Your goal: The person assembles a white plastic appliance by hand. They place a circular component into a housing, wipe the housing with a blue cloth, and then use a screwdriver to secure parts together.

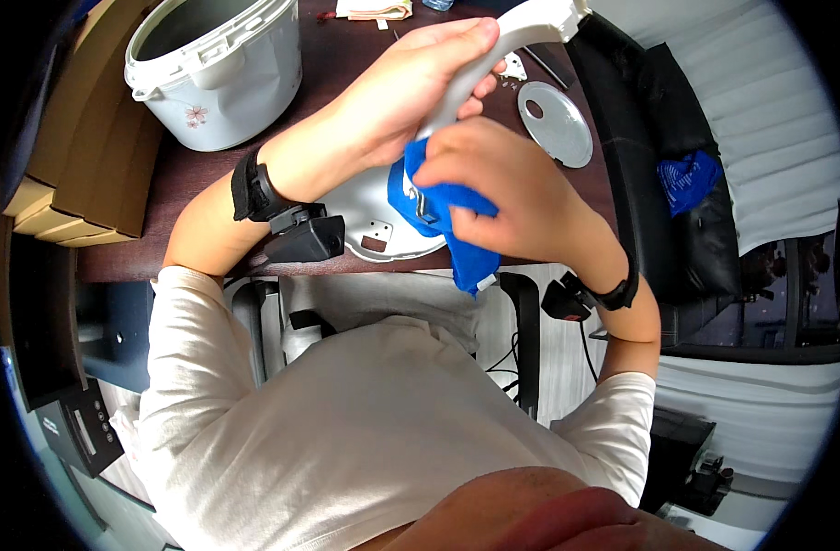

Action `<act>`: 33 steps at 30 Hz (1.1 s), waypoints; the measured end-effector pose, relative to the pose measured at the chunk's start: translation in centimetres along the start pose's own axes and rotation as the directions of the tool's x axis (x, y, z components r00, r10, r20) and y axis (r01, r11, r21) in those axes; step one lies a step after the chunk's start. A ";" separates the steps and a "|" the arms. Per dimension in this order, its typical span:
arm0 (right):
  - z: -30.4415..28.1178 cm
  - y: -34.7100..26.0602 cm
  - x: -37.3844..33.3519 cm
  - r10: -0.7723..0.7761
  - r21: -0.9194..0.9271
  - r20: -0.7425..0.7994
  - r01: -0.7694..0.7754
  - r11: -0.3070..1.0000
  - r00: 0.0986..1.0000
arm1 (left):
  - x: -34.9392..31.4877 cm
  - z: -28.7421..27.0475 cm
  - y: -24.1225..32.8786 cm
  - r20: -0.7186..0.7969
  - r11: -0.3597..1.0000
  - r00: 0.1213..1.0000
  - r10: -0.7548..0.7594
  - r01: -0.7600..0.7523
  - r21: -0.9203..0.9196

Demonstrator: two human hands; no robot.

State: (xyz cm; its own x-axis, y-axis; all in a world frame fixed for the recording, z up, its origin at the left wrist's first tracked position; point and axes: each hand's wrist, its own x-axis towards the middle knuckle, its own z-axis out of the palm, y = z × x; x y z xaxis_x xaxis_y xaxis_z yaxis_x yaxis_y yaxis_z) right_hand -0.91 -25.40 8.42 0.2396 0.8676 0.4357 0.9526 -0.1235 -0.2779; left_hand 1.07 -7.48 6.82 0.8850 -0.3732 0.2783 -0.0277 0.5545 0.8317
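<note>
A curved white plastic handle (528,26) slants across above the table, its far end pointing up and to the right. My left hand (397,92) is closed round its middle, thumb along the top. At the near end my right hand (521,188) grips a blue cloth (475,262) against the handle, with the cloth's tail hanging down. The handle's near end is hidden by the cloth and fingers. Beneath both hands a white plastic panel (383,246) with small cut-outs lies at the table's front edge, partly covered by the cloth.
A white rice cooker body (227,101) stands open at the back left, beside cardboard boxes (98,165). On the dark table (199,184), a round white disc (556,129) with a hole lies at right. Another blue cloth (688,182) rests on the black sofa (654,138).
</note>
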 end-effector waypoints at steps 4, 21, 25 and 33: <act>-0.4 0.0 -0.6 0.011 -0.290 0.015 -0.006 0.957 1.000 | -0.2 1.4 -0.2 -0.078 0.990 0.996 -0.046 0.056 0.127; -2.2 4.7 0.9 -0.351 -0.681 -0.600 -0.229 0.695 0.719 | -1.6 2.4 -1.1 -0.088 0.997 0.993 -0.077 0.076 -0.011; -1.2 4.0 1.3 -0.243 -0.635 -0.491 -0.153 0.757 0.837 | -1.0 1.3 -1.3 -0.073 1.000 0.997 -0.011 0.010 -0.013; -0.6 3.0 1.7 -0.130 -0.404 -0.378 -0.037 0.914 0.916 | -1.2 2.1 -1.4 -0.253 0.974 0.964 -0.077 0.018 -0.227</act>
State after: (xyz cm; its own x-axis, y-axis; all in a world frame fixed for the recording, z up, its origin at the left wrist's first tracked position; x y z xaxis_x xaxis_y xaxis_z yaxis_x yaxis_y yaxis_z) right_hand 2.48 -24.61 8.85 0.1669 0.6289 0.7594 0.9375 -0.3397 0.0752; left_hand -0.90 -9.39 6.32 0.9731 -0.2147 0.0830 0.0947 0.7020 0.7059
